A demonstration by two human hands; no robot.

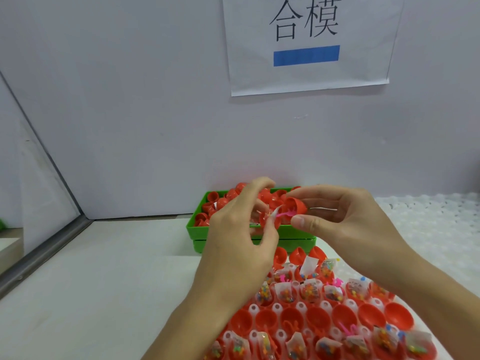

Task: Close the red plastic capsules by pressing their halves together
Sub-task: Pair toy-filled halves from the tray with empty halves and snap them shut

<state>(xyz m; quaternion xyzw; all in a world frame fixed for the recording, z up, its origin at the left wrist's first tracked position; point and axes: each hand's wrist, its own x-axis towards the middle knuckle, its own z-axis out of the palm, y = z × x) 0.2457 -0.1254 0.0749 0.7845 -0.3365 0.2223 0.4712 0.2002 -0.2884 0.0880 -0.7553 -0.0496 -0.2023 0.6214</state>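
Both hands raised above green bin (pixel 201 231). Left hand (pixel 233 229) and right hand (pixel 345 219) pinch open red capsule (pixel 291 207), pink toy protruding. Light, rigid, slick shell; best gripped on domes.

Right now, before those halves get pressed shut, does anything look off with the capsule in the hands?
Yes. A pink toy and a clear wrapper corner poke out between the capsule halves held by the left hand and right hand. They would likely get pinched in the seam.
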